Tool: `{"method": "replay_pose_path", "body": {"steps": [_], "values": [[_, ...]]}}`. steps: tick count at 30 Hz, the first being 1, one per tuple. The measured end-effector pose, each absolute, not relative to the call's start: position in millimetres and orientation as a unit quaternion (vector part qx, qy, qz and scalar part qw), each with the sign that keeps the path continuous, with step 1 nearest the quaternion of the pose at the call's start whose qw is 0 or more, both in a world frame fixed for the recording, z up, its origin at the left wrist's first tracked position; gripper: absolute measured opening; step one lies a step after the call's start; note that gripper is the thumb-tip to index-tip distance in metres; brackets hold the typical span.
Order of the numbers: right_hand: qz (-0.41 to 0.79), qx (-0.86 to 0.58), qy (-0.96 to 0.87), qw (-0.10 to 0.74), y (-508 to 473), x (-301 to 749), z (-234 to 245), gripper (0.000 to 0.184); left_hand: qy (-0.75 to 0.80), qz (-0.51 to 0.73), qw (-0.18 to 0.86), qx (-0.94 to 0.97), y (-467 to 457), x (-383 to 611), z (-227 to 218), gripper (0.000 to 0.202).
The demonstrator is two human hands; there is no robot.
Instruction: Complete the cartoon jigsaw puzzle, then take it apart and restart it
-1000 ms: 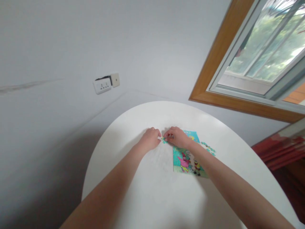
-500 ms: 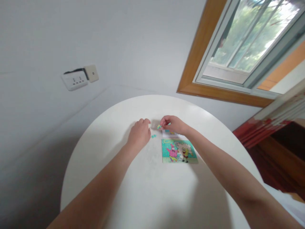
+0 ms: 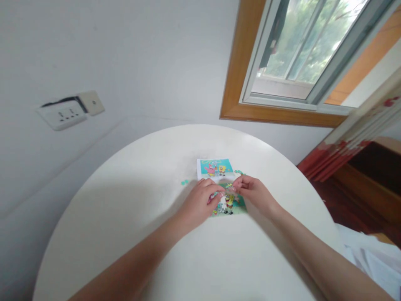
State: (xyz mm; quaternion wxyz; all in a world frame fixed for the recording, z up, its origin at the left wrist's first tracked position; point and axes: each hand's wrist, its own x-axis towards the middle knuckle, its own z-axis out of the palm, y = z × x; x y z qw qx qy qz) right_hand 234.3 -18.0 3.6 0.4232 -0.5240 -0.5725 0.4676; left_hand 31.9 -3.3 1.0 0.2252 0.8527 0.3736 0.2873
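Note:
A jigsaw puzzle (image 3: 238,210) with a pink and a yellow cartoon figure lies on the white table, partly covered by both hands. My right hand (image 3: 252,190) pinches a small yellow and teal puzzle piece (image 3: 229,186) over the puzzle's upper part. From the left, my left hand (image 3: 202,200) reaches over the puzzle with its thumb and index fingertips nearly together; whether a piece is between them cannot be seen. Just behind the puzzle lies a picture sheet (image 3: 216,168) with the same cartoon figures.
Loose teal pieces (image 3: 184,182) lie left of the sheet, and several more pieces (image 3: 239,172) are at its right. The round white table (image 3: 131,184) stands against a wall with a socket (image 3: 64,113). A wood-framed window (image 3: 232,109) and a red-and-white curtain (image 3: 326,156) are at the right.
Both hands have come nearer to me and together over the puzzle, the right one bringing the puzzle piece. The picture sheet is now uncovered. The camera view has shifted.

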Motion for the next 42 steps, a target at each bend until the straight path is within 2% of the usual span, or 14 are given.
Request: {"method": "replay_pose_path", "body": {"steps": [2,9,15,20,27,33,42], "values": [[0.463,-0.522,-0.570,0.435,-20.0,230.4,0.4,0.025,0.376,0.301,0.252,0.839,-4.0,35.4,2.0,0.017],[0.338,-0.545,-0.625,0.445,-23.9,230.3,0.9,0.015,0.399,0.332,0.295,0.802,-0.9,40.2,1.2,0.022],[0.381,-0.538,-0.611,0.438,-29.1,227.3,12.5,0.014,0.417,0.356,0.313,0.775,1.7,42.6,3.9,0.018],[0.412,-0.537,-0.625,0.388,-32.0,223.3,14.9,0.014,0.417,0.347,0.344,0.766,0.9,45.5,5.4,0.018],[0.262,-0.530,-0.741,0.319,-22.8,247.3,15.6,0.017,0.393,0.287,0.243,0.839,11.3,35.5,2.6,0.021],[0.243,-0.565,-0.746,0.253,-16.3,253.8,5.2,0.019,0.397,0.226,0.131,0.880,19.3,32.4,-9.0,0.021],[0.188,-0.555,-0.775,0.235,-16.7,247.9,-2.7,0.019,0.412,0.173,0.071,0.892,19.1,36.9,-10.5,0.020]]}}
